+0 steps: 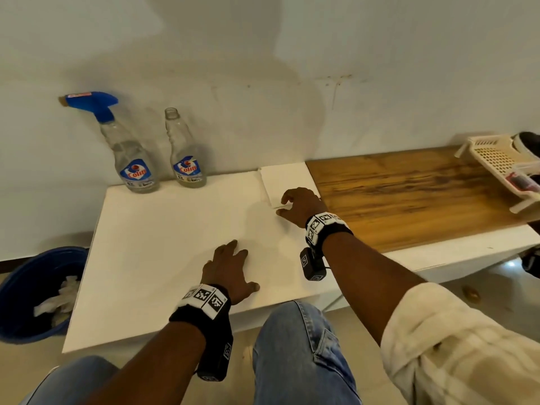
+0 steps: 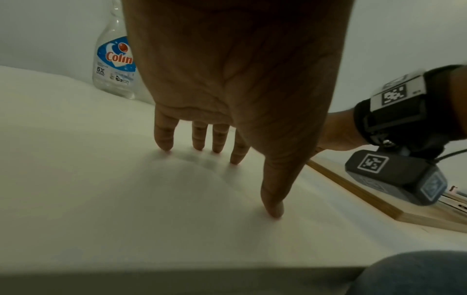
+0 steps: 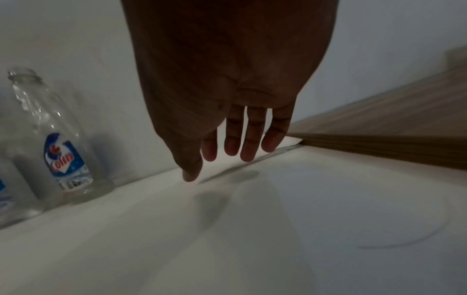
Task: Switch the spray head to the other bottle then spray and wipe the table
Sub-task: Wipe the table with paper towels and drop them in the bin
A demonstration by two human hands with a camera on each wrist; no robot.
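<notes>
Two clear Colin bottles stand at the back left of the white table (image 1: 163,244). The left bottle (image 1: 133,168) carries the blue spray head (image 1: 93,102); the right bottle (image 1: 187,162) has an open neck (image 3: 24,74). A folded white tissue (image 1: 287,179) lies at the table's back right. My right hand (image 1: 283,205) hovers over the tissue's (image 3: 225,165) near corner, fingers loosely extended, thumb at its edge. My left hand (image 1: 242,264) rests spread on the table, fingertips (image 2: 217,149) pressing the surface. One bottle (image 2: 113,63) shows beside that hand.
A blue bin (image 1: 29,302) with crumpled tissues sits on the floor to the left. A wooden board (image 1: 409,194) adjoins the table on the right, with a cream plastic basket (image 1: 496,162) at its far end. A wall runs close behind the bottles.
</notes>
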